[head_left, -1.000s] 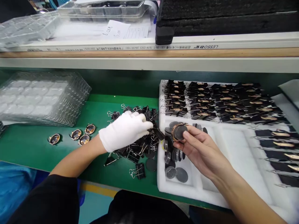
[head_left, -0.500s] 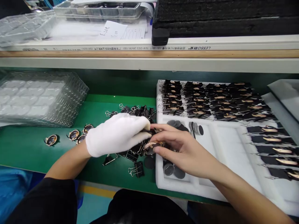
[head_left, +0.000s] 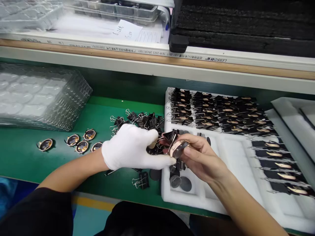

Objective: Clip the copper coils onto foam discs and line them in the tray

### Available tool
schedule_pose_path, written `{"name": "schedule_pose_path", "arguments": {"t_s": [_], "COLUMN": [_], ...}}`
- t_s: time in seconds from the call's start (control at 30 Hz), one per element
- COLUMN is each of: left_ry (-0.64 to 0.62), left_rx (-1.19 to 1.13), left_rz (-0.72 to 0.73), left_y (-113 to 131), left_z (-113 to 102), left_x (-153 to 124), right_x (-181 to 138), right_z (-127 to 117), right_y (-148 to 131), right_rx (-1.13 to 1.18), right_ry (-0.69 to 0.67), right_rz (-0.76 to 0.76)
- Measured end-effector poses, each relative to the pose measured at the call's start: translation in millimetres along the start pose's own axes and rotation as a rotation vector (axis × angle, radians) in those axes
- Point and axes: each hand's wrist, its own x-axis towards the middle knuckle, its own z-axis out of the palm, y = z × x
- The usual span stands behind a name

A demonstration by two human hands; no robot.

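My right hand (head_left: 204,155) is bare and closed on a round gold-rimmed piece (head_left: 177,149) with a dark face, which looks like a watch case. A black binder clip (head_left: 170,136) sits against that piece, between my hands. In a white glove, my left hand (head_left: 137,147) has its thumb and fingers apart; the thumb reaches to the lower edge of the piece, and whether they touch I cannot tell. Under and behind the glove lies a heap of black binder clips (head_left: 150,121). One loose clip (head_left: 141,180) rests near the table's front.
Several gold-rimmed round pieces (head_left: 82,146) lie on the green table (head_left: 98,113). A white foam tray (head_left: 236,154) holds rows of clipped pieces (head_left: 227,109) and dark discs (head_left: 185,184). Clear plastic trays (head_left: 44,98) are stacked left. Above runs a shelf edge (head_left: 147,65).
My left hand has spread its fingers and shifted slightly right. My right hand has lifted and turned the round piece, so its dark face and the binder clip now show. The view has tilted.
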Motion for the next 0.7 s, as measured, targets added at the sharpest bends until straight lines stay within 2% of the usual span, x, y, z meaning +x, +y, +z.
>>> {"name": "schedule_pose_path", "arguments": {"t_s": [0.13, 0.27, 0.37, 0.53, 0.7], "left_ry": [0.010, -0.001, -0.027, -0.100, -0.211], "left_rx": [-0.016, -0.043, -0.071, -0.186, -0.284], "left_rz": [-0.032, -0.024, 0.002, 0.041, 0.052], "left_y": [2, 0, -2, -3, -2], "left_z": [1, 0, 0, 2, 10], "left_x": [0, 0, -1, -4, -2], "right_x": [-1, -5, -7, -6, -6], "right_z": [-6, -10, -14, -21, -28], "right_y": [3, 0, -8, -21, -20], "right_rx": [0.055, 0.052, -0.059, -0.317, -0.466], "right_ry": [0.023, -0.012, 0.004, 0.229, 0.227], "right_rz": [0.058, 0.061, 0.052, -0.115, -0.142]}}
